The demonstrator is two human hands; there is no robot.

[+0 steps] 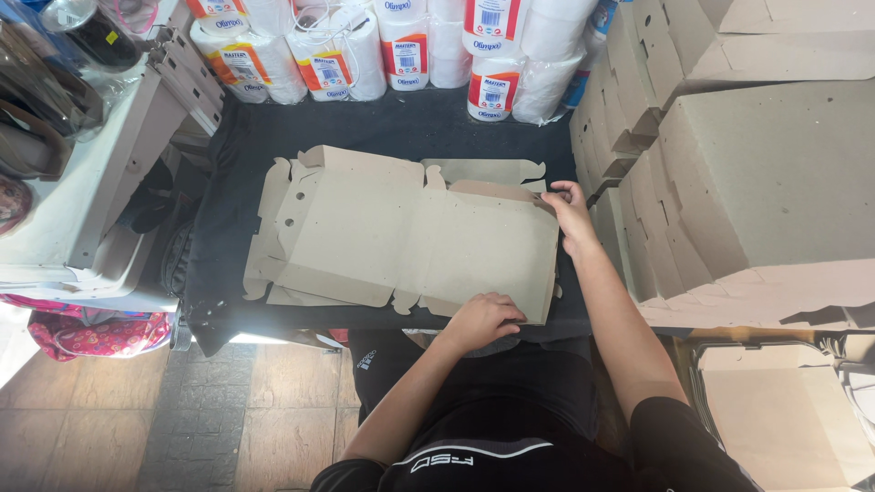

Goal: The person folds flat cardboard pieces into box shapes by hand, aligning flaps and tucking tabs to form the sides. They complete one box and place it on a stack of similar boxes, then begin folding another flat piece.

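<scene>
A flat grey-brown cardboard box blank (401, 239) with cut tabs and small holes lies on a black cloth-covered table (383, 128). My left hand (483, 319) presses down on the blank's near right corner, fingers curled over the edge. My right hand (570, 211) grips the far right flap, which is lifted slightly off the table. More blanks lie under the top one.
Tall stacks of folded cardboard boxes (729, 182) stand at the right. Packs of paper rolls (401, 46) line the table's far edge. A white counter (82, 182) with bags is at left. A patterned pink bag (100, 333) sits on the tiled floor.
</scene>
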